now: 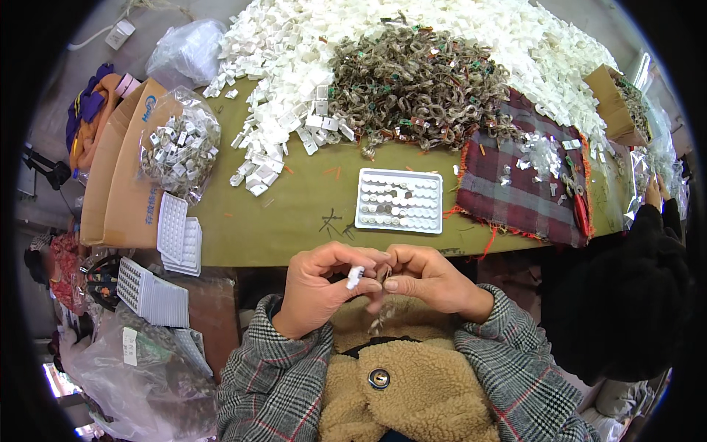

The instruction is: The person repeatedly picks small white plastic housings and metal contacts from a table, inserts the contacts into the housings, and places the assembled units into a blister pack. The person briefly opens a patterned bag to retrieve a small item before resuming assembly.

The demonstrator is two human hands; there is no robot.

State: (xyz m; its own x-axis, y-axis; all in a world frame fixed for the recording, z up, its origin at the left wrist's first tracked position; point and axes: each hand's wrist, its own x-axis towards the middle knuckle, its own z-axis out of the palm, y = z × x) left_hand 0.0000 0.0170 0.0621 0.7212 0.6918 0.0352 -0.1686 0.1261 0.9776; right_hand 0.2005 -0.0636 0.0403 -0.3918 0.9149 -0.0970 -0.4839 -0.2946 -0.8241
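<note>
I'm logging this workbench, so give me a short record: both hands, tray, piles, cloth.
left hand: holds a small white piece between thumb and fingers
right hand: thumb and forefinger pinch what looks like a thin strand
tray: white, rows of round pieces, on the green table beyond the hands
piles: loose white pieces behind and left of a tangled grey-brown heap
cloth: plaid, right of the tray, clear pieces on it

Left hand (320, 286) and right hand (429, 281) close together, nearly level, fingers (337, 255) curled, thumbs (403, 286) pinching, wrists (479, 305) turned inward, sleeved forearms (278, 357) slanting up from below.
</note>
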